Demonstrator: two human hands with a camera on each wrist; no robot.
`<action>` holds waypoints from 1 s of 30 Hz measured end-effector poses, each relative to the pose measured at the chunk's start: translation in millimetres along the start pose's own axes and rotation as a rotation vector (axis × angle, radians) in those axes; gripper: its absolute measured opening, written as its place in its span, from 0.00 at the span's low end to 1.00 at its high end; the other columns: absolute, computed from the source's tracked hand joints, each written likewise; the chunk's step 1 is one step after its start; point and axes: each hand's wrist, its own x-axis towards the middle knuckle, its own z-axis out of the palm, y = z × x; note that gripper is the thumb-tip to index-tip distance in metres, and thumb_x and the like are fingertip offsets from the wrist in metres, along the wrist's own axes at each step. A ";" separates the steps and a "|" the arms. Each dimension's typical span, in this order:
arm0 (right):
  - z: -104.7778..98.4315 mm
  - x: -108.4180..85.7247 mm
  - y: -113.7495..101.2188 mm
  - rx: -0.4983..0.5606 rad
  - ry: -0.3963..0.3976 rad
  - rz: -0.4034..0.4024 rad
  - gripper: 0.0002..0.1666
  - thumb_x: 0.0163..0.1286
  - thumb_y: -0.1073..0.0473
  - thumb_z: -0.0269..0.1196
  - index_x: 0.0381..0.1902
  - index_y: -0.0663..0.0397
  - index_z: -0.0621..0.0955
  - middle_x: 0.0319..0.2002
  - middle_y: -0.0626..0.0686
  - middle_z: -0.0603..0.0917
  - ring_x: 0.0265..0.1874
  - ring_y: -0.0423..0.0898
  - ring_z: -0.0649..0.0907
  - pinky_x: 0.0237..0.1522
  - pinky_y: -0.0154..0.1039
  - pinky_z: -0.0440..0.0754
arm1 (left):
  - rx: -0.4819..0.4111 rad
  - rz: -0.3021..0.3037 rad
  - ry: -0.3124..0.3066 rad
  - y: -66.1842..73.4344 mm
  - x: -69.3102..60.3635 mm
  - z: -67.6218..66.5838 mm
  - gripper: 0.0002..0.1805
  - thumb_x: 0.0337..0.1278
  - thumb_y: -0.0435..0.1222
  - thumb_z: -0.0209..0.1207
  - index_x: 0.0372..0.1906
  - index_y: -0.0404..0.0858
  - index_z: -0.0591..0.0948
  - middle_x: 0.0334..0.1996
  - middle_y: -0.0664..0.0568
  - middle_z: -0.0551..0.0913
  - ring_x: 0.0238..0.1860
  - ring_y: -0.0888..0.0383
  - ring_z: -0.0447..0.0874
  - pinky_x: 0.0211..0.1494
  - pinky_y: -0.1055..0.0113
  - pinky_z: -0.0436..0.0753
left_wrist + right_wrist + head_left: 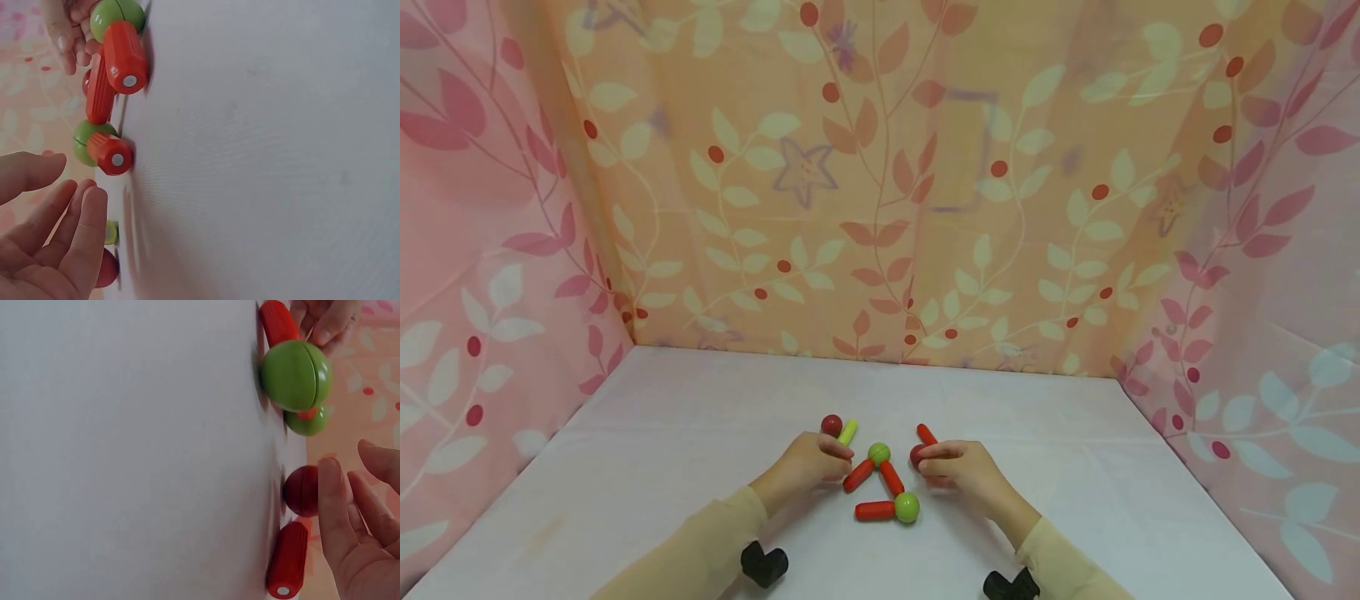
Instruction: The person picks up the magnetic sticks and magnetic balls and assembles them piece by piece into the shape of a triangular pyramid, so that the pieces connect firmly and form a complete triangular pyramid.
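Note:
In the head view two green balls and three red magnetic rods form a connected shape. The upper green ball (879, 453) joins a left red rod (859, 475) and a slanting red rod (891, 478). That slanting rod reaches the lower green ball (907, 507), from which another red rod (875, 511) points left. My left hand (808, 462) is left of the shape, fingers relaxed, near a yellow-green rod (847, 432) and a red ball (831, 426). My right hand (958, 468) has its fingertips by another red ball (302, 490), thumb and fingers apart; whether they touch it, I cannot tell.
A loose-looking red rod (927, 434) lies just beyond the right hand. The white tabletop (700, 400) is bordered by a patterned orange curtain (880, 250) behind and pink cloth at both sides. Black wrist mounts (764, 564) sit by the sleeves.

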 end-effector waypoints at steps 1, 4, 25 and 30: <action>-1.3 0.3 0.1 0.003 0.017 0.003 0.19 0.63 0.59 0.70 0.49 0.64 0.85 0.49 0.57 0.85 0.35 0.43 0.86 0.43 0.39 0.88 | -0.006 0.002 0.005 0.8 -0.7 -0.5 0.11 0.55 0.30 0.65 0.44 0.33 0.86 0.42 0.47 0.83 0.38 0.56 0.79 0.41 0.66 0.86; -5.3 1.4 0.6 0.018 0.055 0.004 0.18 0.63 0.60 0.70 0.48 0.65 0.85 0.46 0.57 0.86 0.33 0.44 0.87 0.41 0.39 0.88 | -0.007 0.017 0.016 1.8 -1.8 -1.8 0.11 0.55 0.30 0.66 0.44 0.33 0.86 0.42 0.47 0.83 0.37 0.56 0.79 0.41 0.66 0.86; -12.4 5.3 4.4 0.066 0.086 -0.005 0.18 0.63 0.61 0.69 0.48 0.68 0.84 0.39 0.54 0.89 0.34 0.46 0.88 0.42 0.41 0.88 | -0.018 -0.001 0.292 -2.3 26.7 -35.1 0.20 0.55 0.33 0.67 0.53 0.29 0.81 0.48 0.40 0.84 0.38 0.52 0.83 0.44 0.64 0.85; -13.0 4.4 3.4 0.090 0.065 -0.018 0.20 0.64 0.61 0.69 0.49 0.70 0.83 0.40 0.55 0.89 0.36 0.47 0.88 0.44 0.41 0.88 | 0.007 -0.009 0.297 2.3 31.8 -33.3 0.22 0.55 0.34 0.68 0.55 0.29 0.81 0.52 0.38 0.83 0.42 0.50 0.82 0.45 0.63 0.86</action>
